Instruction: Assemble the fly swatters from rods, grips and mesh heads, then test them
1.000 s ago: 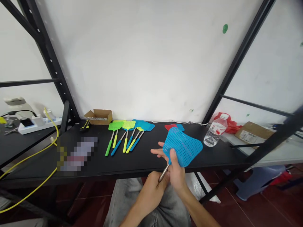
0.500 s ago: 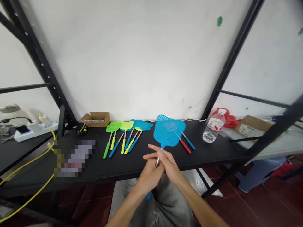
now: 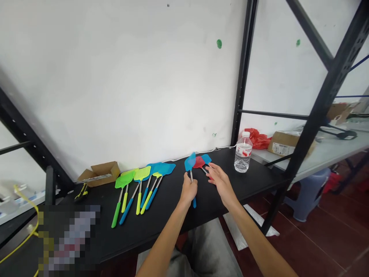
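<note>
The person's left hand [image 3: 189, 189] grasps a blue swatter [image 3: 190, 163] by its metal shaft over the black table [image 3: 258, 177], head towards twelve o'clock, handle end between five and six. The right hand [image 3: 220, 182] is spread and seems to hold nothing; whether its fingertips brush the red swatter's [image 3: 198, 162] handle is hard to tell. That swatter's head lies at one o'clock from the left hand; a row of swatters [image 3: 142, 174] fans out at nine. A firm, light pinch would serve best, the held head clear of the red one.
</note>
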Action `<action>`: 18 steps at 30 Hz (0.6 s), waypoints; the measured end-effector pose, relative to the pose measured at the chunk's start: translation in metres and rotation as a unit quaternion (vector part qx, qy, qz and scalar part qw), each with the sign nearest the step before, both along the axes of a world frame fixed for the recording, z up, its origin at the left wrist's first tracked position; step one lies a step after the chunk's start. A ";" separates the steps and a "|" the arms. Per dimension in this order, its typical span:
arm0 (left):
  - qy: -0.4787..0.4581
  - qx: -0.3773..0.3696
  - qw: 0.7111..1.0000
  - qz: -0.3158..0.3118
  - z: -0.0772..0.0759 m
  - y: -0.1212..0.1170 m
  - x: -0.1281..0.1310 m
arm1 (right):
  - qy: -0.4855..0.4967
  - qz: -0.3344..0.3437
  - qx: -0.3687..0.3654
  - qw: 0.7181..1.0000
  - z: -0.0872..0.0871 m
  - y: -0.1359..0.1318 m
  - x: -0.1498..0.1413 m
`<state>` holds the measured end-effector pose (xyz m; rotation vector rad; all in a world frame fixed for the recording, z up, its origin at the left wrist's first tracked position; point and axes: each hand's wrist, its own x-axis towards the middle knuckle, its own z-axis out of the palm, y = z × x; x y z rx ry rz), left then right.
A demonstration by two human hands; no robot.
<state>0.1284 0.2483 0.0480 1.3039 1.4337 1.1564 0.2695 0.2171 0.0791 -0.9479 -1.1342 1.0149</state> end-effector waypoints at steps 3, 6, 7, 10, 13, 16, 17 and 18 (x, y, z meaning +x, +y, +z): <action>0.041 0.017 0.999 -0.005 0.001 0.018 0.015 | 0.022 -0.003 -0.009 1.000 0.005 0.001 0.009; 0.063 0.043 0.997 -0.012 0.002 0.019 0.019 | 0.035 -0.003 -0.012 0.999 0.007 0.003 0.012; 0.080 0.052 0.995 -0.019 0.002 0.017 0.016 | 0.036 -0.001 -0.010 0.999 0.007 0.004 0.013; 0.180 0.075 0.980 -0.045 0.006 0.006 -0.007 | 0.030 0.007 -0.007 1.000 0.007 0.006 0.013; 0.368 0.108 0.923 0.004 0.012 -0.007 -0.052 | 0.025 0.016 -0.009 1.000 0.006 0.007 0.012; 0.576 0.081 0.803 0.126 0.016 -0.021 -0.101 | 0.017 0.028 -0.010 0.999 0.005 0.008 0.008; 0.616 0.055 0.776 0.125 0.016 -0.025 -0.113 | 0.015 0.032 -0.011 0.999 0.005 0.007 0.006; 0.641 0.031 0.758 0.116 0.016 -0.029 -0.123 | 0.013 0.035 -0.011 0.999 0.004 0.007 0.004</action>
